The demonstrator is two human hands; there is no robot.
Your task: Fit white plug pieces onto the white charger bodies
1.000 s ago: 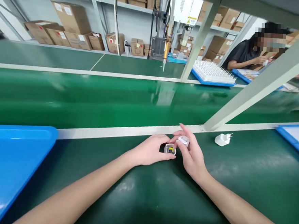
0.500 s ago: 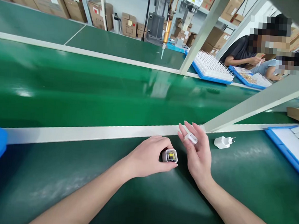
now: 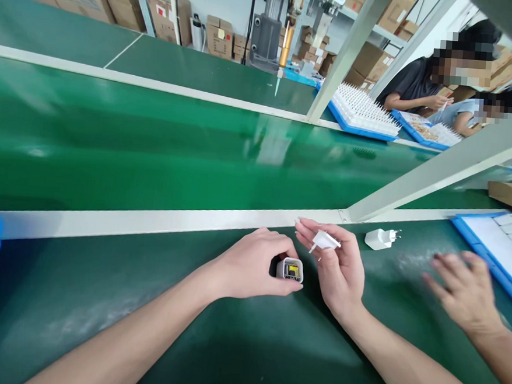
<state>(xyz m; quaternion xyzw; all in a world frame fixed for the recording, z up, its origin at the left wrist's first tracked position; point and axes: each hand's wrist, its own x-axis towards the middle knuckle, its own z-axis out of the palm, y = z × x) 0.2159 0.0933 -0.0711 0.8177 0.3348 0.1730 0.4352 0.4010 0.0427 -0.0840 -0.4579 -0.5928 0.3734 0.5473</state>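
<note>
Nearest the camera, two bare forearms are stretched over a dark green matte mat (image 3: 236, 354), a bit scuffed and dusty in spots. A small boxy white shell (image 3: 289, 270) is gripped by the left hand (image 3: 250, 267), fingers curled snugly round it, open end up so a yellow and black component can be seen inside. A thin white cap (image 3: 324, 240) with slim metal pins is pinched between thumb and fingertips of the right hand (image 3: 338, 268), held just beside the shell and slightly above it, not touching. Off to the right a blurred third hand (image 3: 464, 285), somebody else's, is spread flat and open over the mat. A finished white plug (image 3: 379, 238), glossy with two round pins, is left lying on the mat just past the cap. A blue plastic tray (image 3: 472, 239) is parked at the right edge. Further out, a pale metal rail (image 3: 149, 221) and a shiny green belt (image 3: 175, 151) can be made out, then cardboard boxes (image 3: 218, 37) stacked at the back.
</note>
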